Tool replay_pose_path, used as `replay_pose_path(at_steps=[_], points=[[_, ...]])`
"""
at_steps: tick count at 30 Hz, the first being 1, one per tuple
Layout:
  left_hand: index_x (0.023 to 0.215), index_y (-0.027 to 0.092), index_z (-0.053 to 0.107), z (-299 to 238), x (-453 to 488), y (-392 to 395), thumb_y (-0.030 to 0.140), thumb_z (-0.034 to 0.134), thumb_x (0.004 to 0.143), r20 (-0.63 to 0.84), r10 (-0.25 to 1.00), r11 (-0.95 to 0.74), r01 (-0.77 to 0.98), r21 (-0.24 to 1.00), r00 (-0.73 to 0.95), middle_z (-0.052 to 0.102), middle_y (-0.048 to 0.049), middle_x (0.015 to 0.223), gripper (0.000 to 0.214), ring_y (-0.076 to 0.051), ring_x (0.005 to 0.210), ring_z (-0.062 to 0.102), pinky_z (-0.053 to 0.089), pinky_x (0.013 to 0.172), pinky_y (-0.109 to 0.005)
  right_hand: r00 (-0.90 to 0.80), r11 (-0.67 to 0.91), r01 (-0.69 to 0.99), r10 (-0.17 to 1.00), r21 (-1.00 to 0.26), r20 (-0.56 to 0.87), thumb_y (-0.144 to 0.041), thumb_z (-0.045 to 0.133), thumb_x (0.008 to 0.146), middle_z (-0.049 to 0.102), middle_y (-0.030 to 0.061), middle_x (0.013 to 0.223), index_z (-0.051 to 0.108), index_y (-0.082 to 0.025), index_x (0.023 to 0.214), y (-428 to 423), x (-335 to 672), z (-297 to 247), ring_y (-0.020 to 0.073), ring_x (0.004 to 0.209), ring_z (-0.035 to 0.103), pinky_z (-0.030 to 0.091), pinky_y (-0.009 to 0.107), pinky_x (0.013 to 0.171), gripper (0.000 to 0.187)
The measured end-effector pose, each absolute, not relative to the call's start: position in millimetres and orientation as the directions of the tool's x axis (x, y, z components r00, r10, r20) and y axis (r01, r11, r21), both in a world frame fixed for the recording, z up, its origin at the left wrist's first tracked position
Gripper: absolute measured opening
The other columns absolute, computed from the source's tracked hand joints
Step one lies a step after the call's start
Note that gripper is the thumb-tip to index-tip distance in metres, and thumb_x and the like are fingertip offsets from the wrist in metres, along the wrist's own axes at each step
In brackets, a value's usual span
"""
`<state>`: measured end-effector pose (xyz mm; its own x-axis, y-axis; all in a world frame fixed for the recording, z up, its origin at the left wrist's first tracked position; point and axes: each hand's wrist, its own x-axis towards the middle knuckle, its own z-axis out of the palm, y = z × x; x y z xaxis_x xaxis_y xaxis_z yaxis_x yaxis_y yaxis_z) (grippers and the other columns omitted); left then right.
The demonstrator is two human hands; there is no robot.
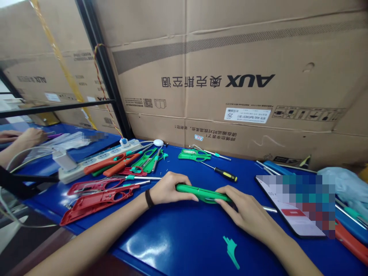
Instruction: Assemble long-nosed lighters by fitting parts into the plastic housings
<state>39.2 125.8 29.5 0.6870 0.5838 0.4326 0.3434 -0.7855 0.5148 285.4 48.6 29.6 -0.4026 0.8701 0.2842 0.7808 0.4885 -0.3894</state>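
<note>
A green plastic lighter body (201,193) lies across the blue table (178,234), held at both ends. My left hand (169,188), with a black band on its wrist, is closed over the body's left end. My right hand (244,209) is closed over its right end, where a metal tube (269,209) sticks out to the right. A small green plastic trigger piece (231,251) lies loose on the table in front of my right forearm.
Red casing halves (97,195), orange and green casings (135,163), a white power strip (94,163), a black-and-yellow screwdriver (222,173) and a phone (293,209) lie around. Cardboard boxes (244,76) wall the back. Another person's hand (28,136) works at far left.
</note>
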Motion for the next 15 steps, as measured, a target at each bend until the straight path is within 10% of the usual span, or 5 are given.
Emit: replay_pose_path(at_steps=[15], points=[[0.060, 0.016, 0.047, 41.8, 82.1, 69.0, 0.036, 0.066, 0.080, 0.646, 0.484, -0.868, 0.229, 0.442, 0.590, 0.041, 0.0056, 0.050, 0.034, -0.006, 0.042, 0.033, 0.022, 0.041, -0.020, -0.260, 0.502, 0.864, 0.378, 0.040, 0.889, -0.008, 0.051, 0.088, 0.054, -0.0015, 0.042, 0.049, -0.019, 0.050, 42.1, 273.4, 39.3, 0.0093, 0.037, 0.044, 0.029, 0.028, 0.047, 0.040]])
